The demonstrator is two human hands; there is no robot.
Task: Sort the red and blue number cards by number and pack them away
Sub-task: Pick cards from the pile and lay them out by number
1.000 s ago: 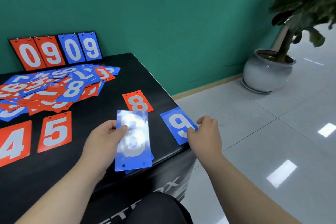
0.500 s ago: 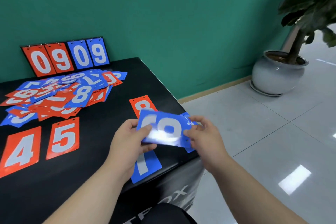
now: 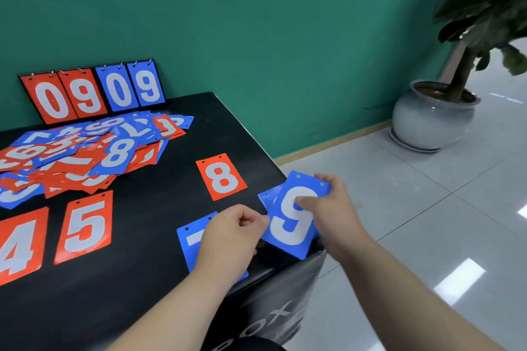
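Black table (image 3: 148, 251) — blue "9" card (image 3: 295, 232)

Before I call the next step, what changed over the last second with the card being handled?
The blue plastic card marked 9 passed from the left hand to the right hand, was turned holes-up and carried right, over the second blue 9 card at the edge of the black table. The left hand lies curled beside it; contact unclear. The red 8 card and the heap of loose cards stayed put.
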